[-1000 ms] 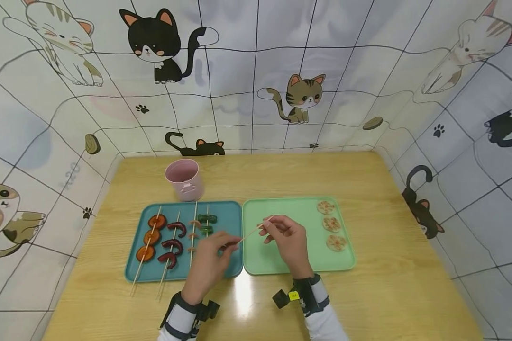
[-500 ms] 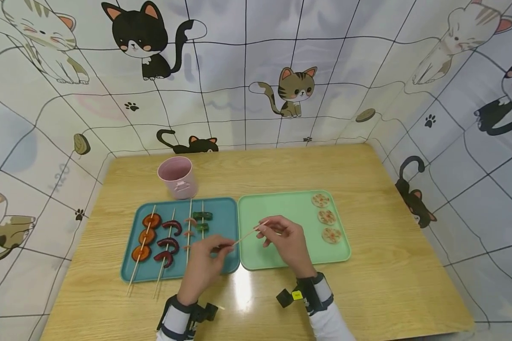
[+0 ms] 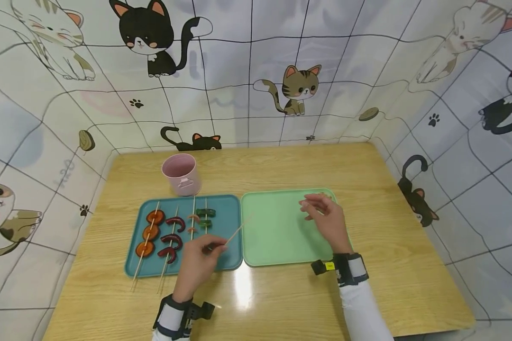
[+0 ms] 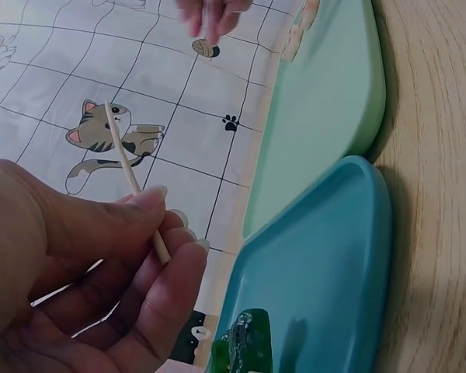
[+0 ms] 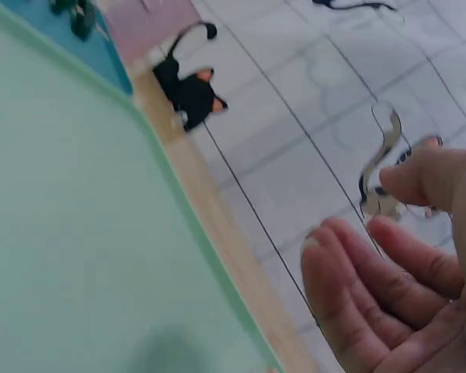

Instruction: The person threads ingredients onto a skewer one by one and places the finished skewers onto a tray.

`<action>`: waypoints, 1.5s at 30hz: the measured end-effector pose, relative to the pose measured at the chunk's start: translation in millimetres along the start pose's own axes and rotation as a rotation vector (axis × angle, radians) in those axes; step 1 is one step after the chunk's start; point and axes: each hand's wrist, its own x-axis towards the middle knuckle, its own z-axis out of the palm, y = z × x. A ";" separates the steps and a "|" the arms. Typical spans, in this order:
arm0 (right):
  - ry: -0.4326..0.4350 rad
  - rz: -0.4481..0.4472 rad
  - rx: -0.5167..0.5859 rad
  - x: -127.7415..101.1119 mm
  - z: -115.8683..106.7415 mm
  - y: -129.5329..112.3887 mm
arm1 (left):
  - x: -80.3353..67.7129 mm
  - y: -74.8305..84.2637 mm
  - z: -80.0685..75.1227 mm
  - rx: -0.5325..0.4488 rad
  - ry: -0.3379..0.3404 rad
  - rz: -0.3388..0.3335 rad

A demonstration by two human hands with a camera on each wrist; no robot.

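One hand (image 3: 198,260) keeps skewer (image 3: 232,235); right hand (image 3: 326,219) moved off.

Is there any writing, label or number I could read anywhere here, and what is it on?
Yellow tag on the right wrist strap: a dark mark, too small to read.
Cloth backdrop: only cartoon cats and paw prints; faint pale marks, not legible.
Nothing else carries any text.

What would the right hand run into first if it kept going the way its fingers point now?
Probably the round slices at the far right of the green tray. The right hand hides them in the head view; the left wrist view shows them just beyond its fingers. Depth is unclear.
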 end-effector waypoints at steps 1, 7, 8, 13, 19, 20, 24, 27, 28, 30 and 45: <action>0.027 0.021 -0.046 3.8 -7.4 2.1 | -0.1 -0.2 -0.2 -0.006 -0.005 -0.014; 0.105 0.093 -0.350 25.5 -44.3 18.5 | -0.9 -2.6 -0.8 -0.012 -0.019 -0.058; 0.100 0.098 -0.387 28.9 -48.5 21.1 | -1.2 -3.3 -0.9 -0.012 -0.020 -0.063; 0.017 0.120 -0.531 42.2 -58.7 27.9 | -2.2 -6.0 -1.6 -0.009 -0.030 -0.091; -0.110 0.114 -0.637 53.0 -61.4 31.9 | -1.7 -4.9 -1.4 -0.017 -0.037 -0.095; -0.126 0.113 -0.651 54.5 -62.0 33.2 | -1.6 -4.5 -1.4 -0.021 -0.038 -0.092; -0.175 0.107 -0.689 60.0 -63.0 37.6 | -1.5 -4.3 -1.1 -0.035 -0.041 -0.085; -0.189 0.094 -0.700 63.6 -62.6 41.6 | -1.4 -5.9 -0.2 -0.032 -0.040 -0.084; -0.191 0.093 -0.700 64.2 -62.3 42.9 | -1.4 -6.1 0.1 -0.029 -0.041 -0.084; -0.186 0.084 -0.698 65.0 -62.6 45.8 | -1.4 -6.8 1.0 -0.021 -0.041 -0.080; -0.063 0.229 -0.119 47.6 -57.0 32.3 | -1.6 -6.0 -0.1 -0.030 -0.053 -0.090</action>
